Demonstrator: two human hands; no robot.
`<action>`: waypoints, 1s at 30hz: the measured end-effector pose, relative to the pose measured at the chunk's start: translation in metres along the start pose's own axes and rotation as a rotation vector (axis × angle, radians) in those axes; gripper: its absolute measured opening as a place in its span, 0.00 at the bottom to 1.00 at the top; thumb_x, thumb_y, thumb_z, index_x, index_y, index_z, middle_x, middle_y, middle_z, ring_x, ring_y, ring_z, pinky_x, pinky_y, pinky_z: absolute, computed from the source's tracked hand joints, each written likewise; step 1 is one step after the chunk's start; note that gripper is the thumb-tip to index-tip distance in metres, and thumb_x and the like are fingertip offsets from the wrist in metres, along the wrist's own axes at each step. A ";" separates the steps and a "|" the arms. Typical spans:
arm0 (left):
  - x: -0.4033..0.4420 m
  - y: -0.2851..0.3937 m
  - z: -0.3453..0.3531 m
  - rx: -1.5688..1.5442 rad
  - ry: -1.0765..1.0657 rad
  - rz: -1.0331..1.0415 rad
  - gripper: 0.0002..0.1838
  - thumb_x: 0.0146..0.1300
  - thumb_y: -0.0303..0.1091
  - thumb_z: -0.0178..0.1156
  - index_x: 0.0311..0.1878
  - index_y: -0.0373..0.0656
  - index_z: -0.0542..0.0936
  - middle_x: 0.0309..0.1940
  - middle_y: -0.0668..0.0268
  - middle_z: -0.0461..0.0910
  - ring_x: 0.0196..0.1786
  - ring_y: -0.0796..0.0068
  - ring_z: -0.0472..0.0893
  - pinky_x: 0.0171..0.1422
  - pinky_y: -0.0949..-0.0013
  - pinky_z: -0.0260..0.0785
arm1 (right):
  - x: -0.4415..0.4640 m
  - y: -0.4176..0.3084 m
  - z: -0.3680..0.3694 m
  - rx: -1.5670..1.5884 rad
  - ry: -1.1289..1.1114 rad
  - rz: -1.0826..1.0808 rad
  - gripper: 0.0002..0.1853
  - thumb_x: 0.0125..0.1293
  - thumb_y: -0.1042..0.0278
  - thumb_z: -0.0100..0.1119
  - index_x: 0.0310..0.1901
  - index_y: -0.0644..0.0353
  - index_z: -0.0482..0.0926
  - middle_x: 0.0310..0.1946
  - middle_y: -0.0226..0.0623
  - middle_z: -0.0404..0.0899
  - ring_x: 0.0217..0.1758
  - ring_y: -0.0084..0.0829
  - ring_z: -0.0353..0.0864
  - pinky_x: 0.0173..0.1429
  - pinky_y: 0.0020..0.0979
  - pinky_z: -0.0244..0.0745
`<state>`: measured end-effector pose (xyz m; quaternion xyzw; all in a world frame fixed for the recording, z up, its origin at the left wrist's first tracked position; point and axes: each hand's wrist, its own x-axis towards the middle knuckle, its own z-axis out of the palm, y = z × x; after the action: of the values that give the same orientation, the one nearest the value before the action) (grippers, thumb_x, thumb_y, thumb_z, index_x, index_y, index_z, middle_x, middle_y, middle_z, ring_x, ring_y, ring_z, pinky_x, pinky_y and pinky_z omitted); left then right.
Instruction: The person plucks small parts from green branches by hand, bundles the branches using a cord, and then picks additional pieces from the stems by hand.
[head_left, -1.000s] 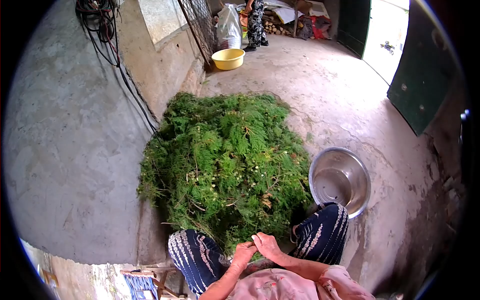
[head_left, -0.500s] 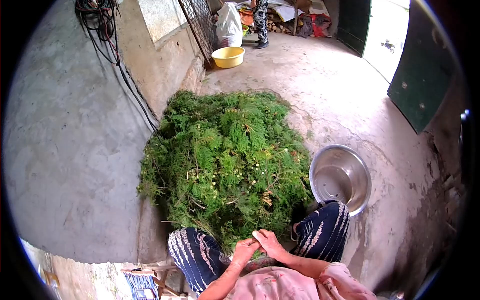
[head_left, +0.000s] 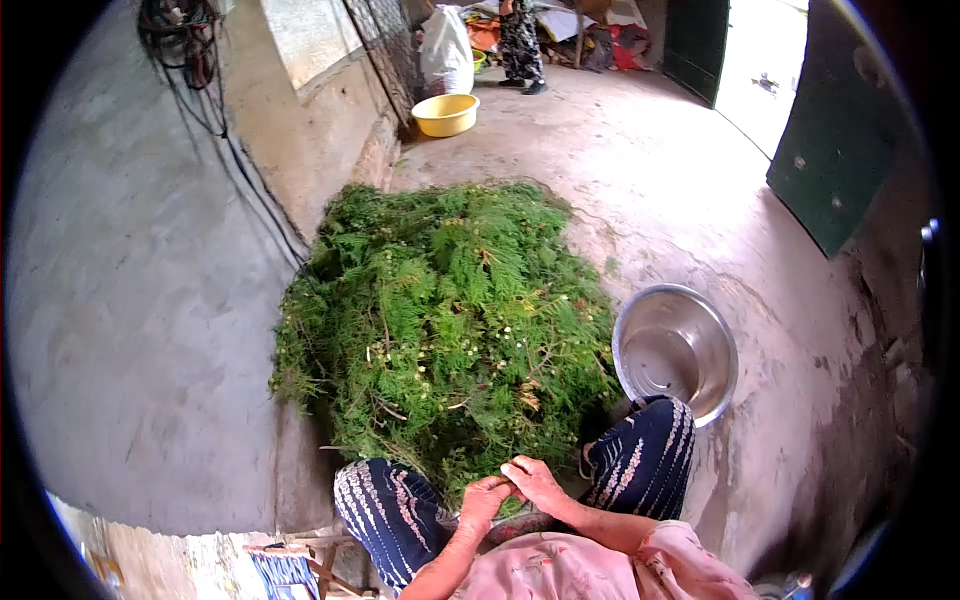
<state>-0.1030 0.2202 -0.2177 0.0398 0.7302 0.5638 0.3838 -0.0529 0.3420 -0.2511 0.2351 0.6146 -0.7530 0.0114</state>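
My left hand (head_left: 485, 499) and my right hand (head_left: 535, 481) meet in front of my lap, between my knees. The fingers of both are closed and pressed together; whatever they may hold is too small or hidden to make out. Just beyond them lies a large heap of green conifer branches (head_left: 450, 320), with feathery sprays, small pale cones and a few browned bits. Some green sprigs (head_left: 508, 507) show right under the hands. A steel basin (head_left: 706, 350) stands on the floor by my right knee, with a little something at its bottom.
A yellow plastic basin (head_left: 446, 118) and a white sack (head_left: 446, 55) stand near the wall at the back. A person in patterned trousers (head_left: 520, 45) is beside them. Cables (head_left: 190, 60) hang on the left wall. A dark green door (head_left: 835, 150) stands at the right.
The view has shifted slightly. My hands stay together in much the same pose. In the background the person's legs have changed stance.
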 end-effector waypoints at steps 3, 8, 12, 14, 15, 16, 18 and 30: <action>0.012 -0.023 0.000 -0.070 0.050 0.183 0.06 0.50 0.30 0.58 0.28 0.40 0.83 0.21 0.73 0.77 0.21 0.85 0.68 0.26 0.78 0.60 | 0.008 0.010 -0.003 -0.208 0.034 -0.175 0.15 0.63 0.58 0.51 0.26 0.61 0.72 0.14 0.26 0.67 0.14 0.17 0.63 0.17 0.23 0.57; 0.004 0.008 0.004 -0.189 0.097 -0.148 0.05 0.48 0.26 0.59 0.29 0.39 0.81 0.23 0.72 0.77 0.23 0.83 0.70 0.27 0.78 0.62 | 0.001 -0.006 -0.003 -0.175 0.008 -0.235 0.12 0.59 0.61 0.53 0.32 0.62 0.75 0.22 0.35 0.74 0.24 0.25 0.73 0.29 0.28 0.68; 0.008 -0.006 0.007 -0.297 0.105 -0.080 0.05 0.47 0.23 0.59 0.29 0.36 0.80 0.24 0.72 0.77 0.26 0.83 0.72 0.33 0.78 0.64 | 0.005 0.012 0.006 -0.205 0.089 -0.262 0.10 0.57 0.63 0.53 0.33 0.62 0.76 0.28 0.42 0.77 0.32 0.37 0.77 0.38 0.33 0.71; 0.009 -0.010 0.009 -0.293 0.124 -0.078 0.05 0.47 0.22 0.58 0.29 0.35 0.80 0.25 0.71 0.77 0.28 0.83 0.73 0.36 0.79 0.64 | 0.005 0.013 0.008 -0.194 0.118 -0.238 0.10 0.58 0.64 0.52 0.32 0.63 0.76 0.28 0.45 0.77 0.33 0.41 0.77 0.39 0.35 0.71; 0.011 -0.012 0.006 -0.301 0.095 -0.051 0.06 0.47 0.22 0.57 0.30 0.34 0.80 0.25 0.71 0.77 0.29 0.83 0.73 0.36 0.79 0.65 | 0.006 0.013 0.008 -0.233 0.145 -0.273 0.11 0.57 0.64 0.52 0.31 0.63 0.76 0.28 0.45 0.76 0.33 0.42 0.77 0.39 0.37 0.71; 0.010 -0.013 0.009 -0.294 0.106 -0.027 0.06 0.48 0.22 0.57 0.30 0.34 0.80 0.26 0.71 0.77 0.29 0.82 0.73 0.36 0.79 0.65 | 0.007 0.014 0.010 -0.237 0.169 -0.269 0.11 0.56 0.64 0.52 0.31 0.63 0.76 0.27 0.46 0.76 0.32 0.43 0.77 0.38 0.37 0.71; 0.008 -0.007 0.015 -0.283 0.137 0.010 0.06 0.48 0.22 0.57 0.30 0.33 0.80 0.26 0.70 0.77 0.29 0.82 0.73 0.36 0.79 0.65 | 0.007 0.017 0.012 -0.234 0.220 -0.338 0.11 0.56 0.63 0.52 0.30 0.64 0.76 0.25 0.45 0.76 0.30 0.44 0.77 0.36 0.37 0.72; 0.003 -0.005 0.022 -0.164 0.068 0.029 0.04 0.50 0.27 0.57 0.24 0.36 0.78 0.18 0.69 0.76 0.19 0.84 0.68 0.24 0.80 0.57 | -0.006 0.003 0.001 0.458 0.083 0.119 0.08 0.61 0.66 0.53 0.31 0.62 0.74 0.14 0.28 0.70 0.11 0.19 0.64 0.14 0.23 0.59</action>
<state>-0.0896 0.2373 -0.2250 -0.0004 0.6934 0.6283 0.3528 -0.0469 0.3387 -0.2520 0.2983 0.4129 -0.8603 -0.0232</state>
